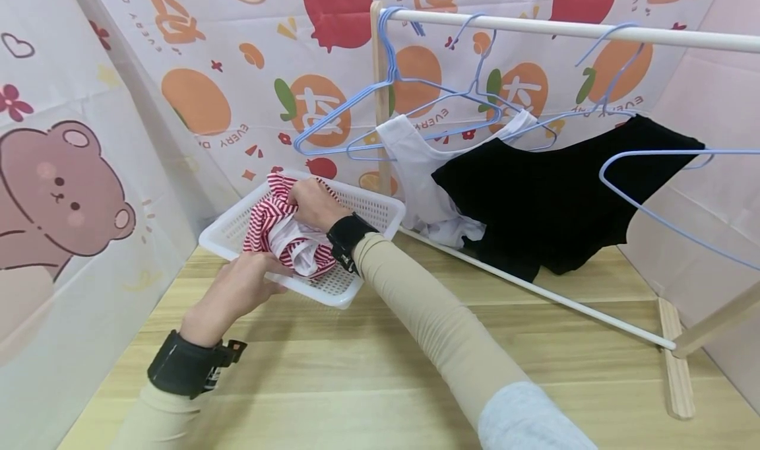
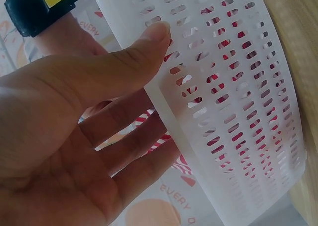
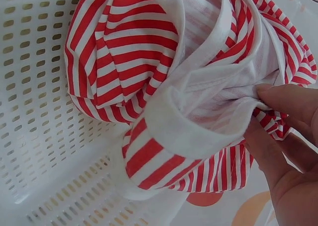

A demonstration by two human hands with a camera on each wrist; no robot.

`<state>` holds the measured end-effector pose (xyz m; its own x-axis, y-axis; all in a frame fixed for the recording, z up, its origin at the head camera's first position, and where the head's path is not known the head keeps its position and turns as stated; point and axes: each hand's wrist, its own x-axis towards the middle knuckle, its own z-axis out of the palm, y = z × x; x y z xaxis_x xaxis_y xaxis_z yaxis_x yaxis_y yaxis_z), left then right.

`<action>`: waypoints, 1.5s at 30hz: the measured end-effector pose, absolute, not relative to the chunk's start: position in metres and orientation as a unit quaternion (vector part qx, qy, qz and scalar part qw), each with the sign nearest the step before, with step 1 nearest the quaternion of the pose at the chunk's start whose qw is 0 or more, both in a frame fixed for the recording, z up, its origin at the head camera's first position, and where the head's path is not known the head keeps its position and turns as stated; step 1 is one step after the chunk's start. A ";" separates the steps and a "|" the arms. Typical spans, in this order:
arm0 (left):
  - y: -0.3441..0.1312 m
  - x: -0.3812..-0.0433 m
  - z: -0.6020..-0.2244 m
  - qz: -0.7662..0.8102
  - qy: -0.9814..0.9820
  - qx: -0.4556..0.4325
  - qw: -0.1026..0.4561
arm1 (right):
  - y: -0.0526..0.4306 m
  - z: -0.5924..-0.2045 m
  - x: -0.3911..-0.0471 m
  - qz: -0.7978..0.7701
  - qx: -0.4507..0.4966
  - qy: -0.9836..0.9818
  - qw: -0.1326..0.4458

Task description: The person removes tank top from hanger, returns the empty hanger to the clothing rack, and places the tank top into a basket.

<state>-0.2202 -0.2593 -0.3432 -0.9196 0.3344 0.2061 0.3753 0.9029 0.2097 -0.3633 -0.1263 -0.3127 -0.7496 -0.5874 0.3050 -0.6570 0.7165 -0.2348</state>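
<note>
A red-and-white striped garment (image 1: 267, 222) lies bunched in a white perforated plastic basket (image 1: 380, 206). My right hand (image 1: 317, 204) reaches over the basket and pinches a white-edged fold of the garment (image 3: 149, 159) between thumb and fingers, as the right wrist view shows. At the basket's near rim is my left hand (image 1: 246, 288). In the left wrist view its thumb (image 2: 144, 47) presses the outer wall of the basket (image 2: 233, 102), while the fingers reach over the rim to the inner side, their tips hidden.
Right of the basket stands a clothes rack with a white rail (image 1: 534, 26). Blue hangers (image 1: 338, 117) hang there, among them ones bearing a white top (image 1: 418, 173) and a black top (image 1: 534, 199). The rack's low white bar (image 1: 570, 305) crosses the wooden table (image 1: 332, 384).
</note>
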 end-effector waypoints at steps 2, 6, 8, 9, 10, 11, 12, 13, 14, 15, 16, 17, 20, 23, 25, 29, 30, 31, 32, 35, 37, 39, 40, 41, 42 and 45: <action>-0.259 -0.219 -0.343 -0.123 -0.972 -0.183 0.083 | -0.127 -0.313 -0.362 0.167 0.335 -0.922 0.101; -0.259 -0.219 -0.344 -0.122 -0.972 -0.182 0.085 | -0.129 -0.312 -0.361 0.166 0.328 -0.926 0.090; -0.260 -0.219 -0.344 -0.121 -0.972 -0.180 0.088 | -0.130 -0.311 -0.361 0.164 0.326 -0.927 0.087; -0.260 -0.220 -0.344 -0.120 -0.972 -0.180 0.089 | -0.130 -0.311 -0.361 0.165 0.323 -0.928 0.083; -0.260 -0.220 -0.344 -0.121 -0.972 -0.181 0.091 | -0.130 -0.311 -0.361 0.166 0.321 -0.929 0.080; -0.260 -0.220 -0.345 -0.120 -0.972 -0.182 0.091 | -0.130 -0.311 -0.361 0.167 0.319 -0.930 0.078; -0.260 -0.220 -0.345 -0.120 -0.972 -0.182 0.092 | -0.130 -0.311 -0.361 0.167 0.318 -0.930 0.076; -0.260 -0.220 -0.345 -0.120 -0.972 -0.182 0.092 | -0.131 -0.311 -0.361 0.167 0.317 -0.931 0.075; -0.260 -0.220 -0.345 -0.120 -0.972 -0.182 0.092 | -0.131 -0.311 -0.362 0.166 0.318 -0.930 0.075; -0.260 -0.220 -0.345 -0.121 -0.972 -0.182 0.092 | -0.131 -0.312 -0.362 0.166 0.319 -0.930 0.076; -0.260 -0.219 -0.345 -0.122 -0.972 -0.181 0.092 | -0.131 -0.312 -0.363 0.163 0.323 -0.929 0.077; -0.260 -0.219 -0.345 -0.122 -0.972 -0.181 0.091 | -0.132 -0.313 -0.363 0.161 0.326 -0.928 0.079; -0.260 -0.219 -0.345 -0.123 -0.971 -0.181 0.092 | -0.132 -0.315 -0.365 0.157 0.332 -0.926 0.083; -0.260 -0.218 -0.344 -0.124 -0.972 -0.181 0.090 | -0.131 -0.315 -0.365 0.157 0.334 -0.926 0.085; -0.260 -0.218 -0.343 -0.124 -0.972 -0.180 0.088 | -0.131 -0.316 -0.365 0.157 0.335 -0.925 0.083; -0.259 -0.218 -0.342 -0.124 -0.972 -0.179 0.088 | -0.131 -0.317 -0.365 0.168 0.334 -0.924 0.074; -0.259 -0.218 -0.342 -0.125 -0.972 -0.178 0.088 | -0.131 -0.317 -0.365 0.171 0.334 -0.924 0.070; -0.259 -0.218 -0.342 -0.124 -0.972 -0.178 0.087 | -0.131 -0.318 -0.366 0.172 0.335 -0.924 0.069; -0.259 -0.218 -0.342 -0.124 -0.973 -0.176 0.085 | -0.131 -0.318 -0.366 0.174 0.334 -0.924 0.064; -0.259 -0.219 -0.342 -0.125 -0.974 -0.174 0.077 | -0.131 -0.319 -0.366 0.172 0.335 -0.925 0.057; -0.259 -0.219 -0.343 -0.126 -0.974 -0.173 0.071 | -0.131 -0.319 -0.366 0.172 0.335 -0.925 0.053; -0.259 -0.220 -0.343 -0.127 -0.974 -0.173 0.067 | -0.131 -0.320 -0.366 0.175 0.335 -0.925 0.048; -0.259 -0.220 -0.343 -0.127 -0.975 -0.172 0.067 | -0.131 -0.320 -0.366 0.176 0.335 -0.925 0.045; -0.259 -0.220 -0.343 -0.127 -0.975 -0.172 0.067 | -0.131 -0.320 -0.366 0.175 0.336 -0.924 0.043; -0.259 -0.219 -0.343 -0.128 -0.974 -0.172 0.068 | -0.131 -0.320 -0.365 0.178 0.337 -0.924 0.038; -0.259 -0.219 -0.343 -0.126 -0.974 -0.175 0.075 | -0.131 -0.320 -0.365 0.182 0.339 -0.923 0.027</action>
